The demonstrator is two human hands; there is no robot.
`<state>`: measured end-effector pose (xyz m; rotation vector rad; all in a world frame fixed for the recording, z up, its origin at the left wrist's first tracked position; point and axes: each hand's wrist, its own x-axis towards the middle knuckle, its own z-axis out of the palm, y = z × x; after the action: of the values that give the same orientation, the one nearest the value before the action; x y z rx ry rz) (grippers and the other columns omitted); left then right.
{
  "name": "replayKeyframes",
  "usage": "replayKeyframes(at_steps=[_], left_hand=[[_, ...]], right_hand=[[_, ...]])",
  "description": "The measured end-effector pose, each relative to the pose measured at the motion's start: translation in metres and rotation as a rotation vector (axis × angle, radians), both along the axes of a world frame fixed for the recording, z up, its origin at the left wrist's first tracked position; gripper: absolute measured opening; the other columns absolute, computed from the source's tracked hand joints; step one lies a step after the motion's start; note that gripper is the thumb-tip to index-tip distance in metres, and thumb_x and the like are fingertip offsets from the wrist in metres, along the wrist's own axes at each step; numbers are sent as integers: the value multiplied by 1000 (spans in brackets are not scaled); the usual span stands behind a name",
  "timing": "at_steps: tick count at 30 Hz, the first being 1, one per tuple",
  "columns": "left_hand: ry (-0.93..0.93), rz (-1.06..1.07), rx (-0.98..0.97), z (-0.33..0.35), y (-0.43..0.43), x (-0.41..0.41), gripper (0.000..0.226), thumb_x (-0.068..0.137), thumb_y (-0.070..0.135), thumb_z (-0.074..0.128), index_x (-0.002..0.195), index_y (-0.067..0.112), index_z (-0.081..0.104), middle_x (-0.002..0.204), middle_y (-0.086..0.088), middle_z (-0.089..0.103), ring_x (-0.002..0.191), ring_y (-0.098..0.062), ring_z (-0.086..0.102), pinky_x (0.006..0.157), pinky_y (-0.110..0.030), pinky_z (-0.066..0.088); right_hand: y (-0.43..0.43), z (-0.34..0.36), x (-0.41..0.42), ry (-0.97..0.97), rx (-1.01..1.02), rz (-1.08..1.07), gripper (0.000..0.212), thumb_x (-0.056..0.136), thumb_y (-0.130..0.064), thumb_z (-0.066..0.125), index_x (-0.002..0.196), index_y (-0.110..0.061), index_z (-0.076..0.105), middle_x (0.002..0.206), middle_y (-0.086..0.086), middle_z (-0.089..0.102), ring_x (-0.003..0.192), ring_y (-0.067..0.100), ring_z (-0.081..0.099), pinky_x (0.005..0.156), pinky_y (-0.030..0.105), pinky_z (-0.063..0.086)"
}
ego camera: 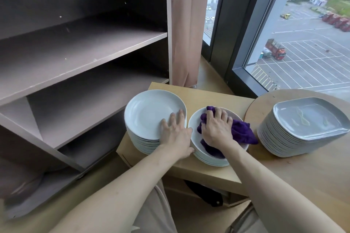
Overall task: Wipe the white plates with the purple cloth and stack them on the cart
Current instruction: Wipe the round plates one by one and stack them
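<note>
Two stacks of round white plates stand on the small wooden cart (204,96). The taller left stack (149,113) has my left hand (175,131) lying flat on its near right rim, fingers spread. The lower right stack (198,154) carries the purple cloth (243,131) in its top plate. My right hand (216,127) presses down on the cloth with fingers curled into it. Part of the cloth hangs over the plate's right rim.
A stack of grey squarish plates (303,125) sits on the round wooden table (303,172) at right. A brown open shelf unit (75,58) fills the left. A beige curtain (186,24) and a large window (303,34) stand behind the cart.
</note>
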<state>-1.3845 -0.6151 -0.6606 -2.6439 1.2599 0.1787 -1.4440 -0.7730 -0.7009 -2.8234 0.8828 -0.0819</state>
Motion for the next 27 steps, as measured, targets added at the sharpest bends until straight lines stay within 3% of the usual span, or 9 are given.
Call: replayKeyframes(at_steps=[8,15,23,27], left_hand=[[55,25,11,6,-1,-1,62,86,54,67,142,33,48,167,-18,-13,153,-42,0,118,-61,14],[18,27,13,8,-1,-2,56,90,46,64,142,33,49,167,-18,-9,153,-41,4,117,-59,20],[-20,24,-4,4,-2,0,49,88,41,65,135,33,57,167,-16,-3,151,-41,9,113,-58,25],[-13,22,-5,4,-2,0,51,88,36,63,138,32,54,167,-17,-5,151,-42,7,115,-59,23]], right_hand=[[25,5,-1,27,40,93,49,99,-40,40,142,-15,40,152,14,32,138,37,29,113,56,26],[23,22,-28,31,163,214,42,98,-42,46,138,-34,56,148,-3,41,136,28,34,111,45,29],[9,34,-56,198,50,225,43,91,-56,48,127,-34,59,136,1,44,122,28,43,99,45,37],[5,26,-67,175,-58,145,50,85,-58,47,127,-30,50,135,3,45,124,31,41,105,49,32]])
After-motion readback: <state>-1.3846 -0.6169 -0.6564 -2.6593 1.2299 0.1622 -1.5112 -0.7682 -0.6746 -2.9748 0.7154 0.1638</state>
